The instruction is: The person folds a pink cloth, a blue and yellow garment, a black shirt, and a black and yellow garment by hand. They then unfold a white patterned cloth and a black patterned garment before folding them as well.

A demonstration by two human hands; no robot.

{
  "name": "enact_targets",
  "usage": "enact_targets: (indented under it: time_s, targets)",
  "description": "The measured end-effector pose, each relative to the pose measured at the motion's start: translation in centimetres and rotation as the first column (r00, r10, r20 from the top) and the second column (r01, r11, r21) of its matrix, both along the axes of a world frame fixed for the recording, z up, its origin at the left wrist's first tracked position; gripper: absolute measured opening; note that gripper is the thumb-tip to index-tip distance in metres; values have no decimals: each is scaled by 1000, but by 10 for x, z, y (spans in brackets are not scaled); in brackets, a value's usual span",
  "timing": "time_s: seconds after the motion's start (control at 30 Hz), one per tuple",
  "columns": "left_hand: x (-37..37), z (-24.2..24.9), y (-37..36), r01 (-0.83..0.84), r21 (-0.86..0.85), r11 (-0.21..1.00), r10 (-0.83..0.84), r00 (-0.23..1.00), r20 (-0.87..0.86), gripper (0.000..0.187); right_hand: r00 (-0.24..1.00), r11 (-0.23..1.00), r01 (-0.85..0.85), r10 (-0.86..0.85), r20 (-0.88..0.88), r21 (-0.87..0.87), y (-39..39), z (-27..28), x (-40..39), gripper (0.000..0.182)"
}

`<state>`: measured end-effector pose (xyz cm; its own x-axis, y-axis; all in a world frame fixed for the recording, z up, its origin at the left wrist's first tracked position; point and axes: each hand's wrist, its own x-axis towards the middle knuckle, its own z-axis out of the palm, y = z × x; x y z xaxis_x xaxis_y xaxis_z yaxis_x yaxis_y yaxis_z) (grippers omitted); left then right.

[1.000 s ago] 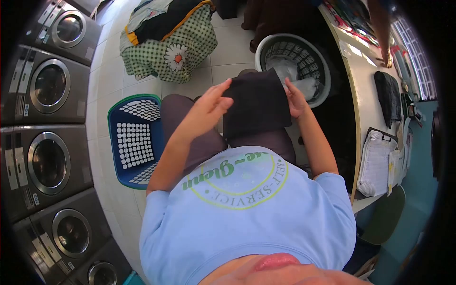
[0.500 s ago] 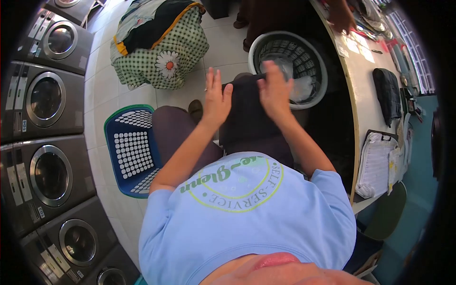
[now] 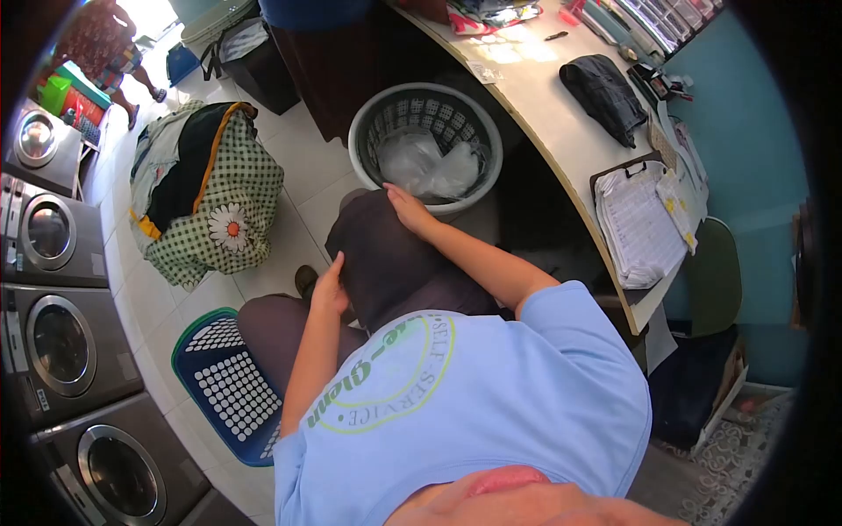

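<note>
A dark cloth [image 3: 373,241] lies over my raised right thigh; its dark colour makes its border with my trousers hard to make out. My left hand [image 3: 330,285] rests against the cloth's left side, fingers stretched along it and partly hidden. On the right side, my right hand [image 3: 408,210] lies flat with its fingers extended over the cloth near the knee. Just past the knee stands a round grey laundry basket [image 3: 361,145] with clear plastic bags [image 3: 430,165] inside.
A blue laundry basket [image 3: 232,394] stands by my left leg. Beyond it sits a checkered laundry bundle [image 3: 219,188]. Front-loading machines [image 3: 66,342] line the left. On the right a table [image 3: 561,123] bears a clipboard [image 3: 640,215] and a black pouch [image 3: 603,92]. Another person [image 3: 96,39] stands far left.
My hands have come down from above the cloth to rest at its two sides. My view has turned to the right and takes in more of the table.
</note>
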<state>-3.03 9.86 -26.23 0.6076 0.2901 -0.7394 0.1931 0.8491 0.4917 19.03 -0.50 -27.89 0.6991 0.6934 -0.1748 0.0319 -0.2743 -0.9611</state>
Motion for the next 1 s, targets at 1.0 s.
enact_targets:
  time_s: [1.0]
  targets:
    - [-7,120,-22,370,900,230,-866,500,15,32,567,949,286,-279,775,133,-63,237,210,45]
